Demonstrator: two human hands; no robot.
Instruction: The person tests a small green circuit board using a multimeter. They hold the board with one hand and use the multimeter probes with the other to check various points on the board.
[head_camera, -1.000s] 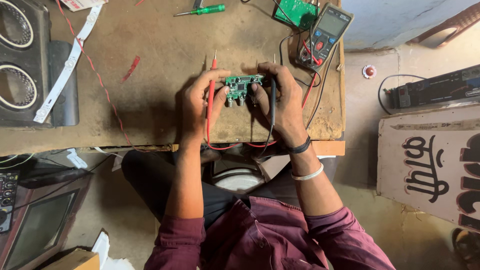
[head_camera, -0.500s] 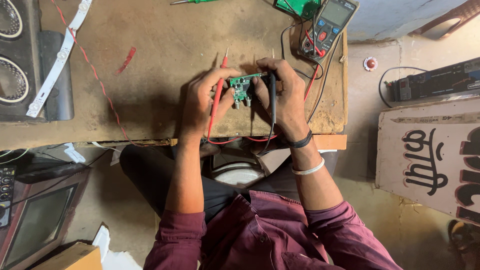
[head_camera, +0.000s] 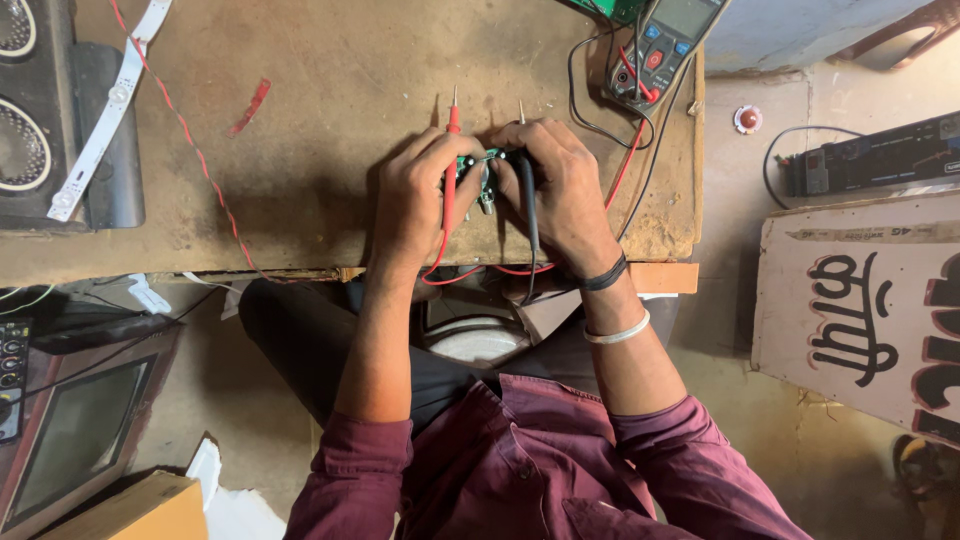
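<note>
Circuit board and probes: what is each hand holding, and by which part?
Left hand grips the red probe along its shaft; right hand likewise the black probe. Both pinch the small green circuit board by its side edges.

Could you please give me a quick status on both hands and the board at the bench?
Left hand grips red probe. Right hand grips black probe. Both hold small green circuit board on table. Multimeter behind, leads trailing.

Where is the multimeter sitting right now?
In the head view the multimeter lies at the far right corner of the wooden workbench, partly cut off by the top edge, beyond the right hand, its leads running to the probes.
</note>
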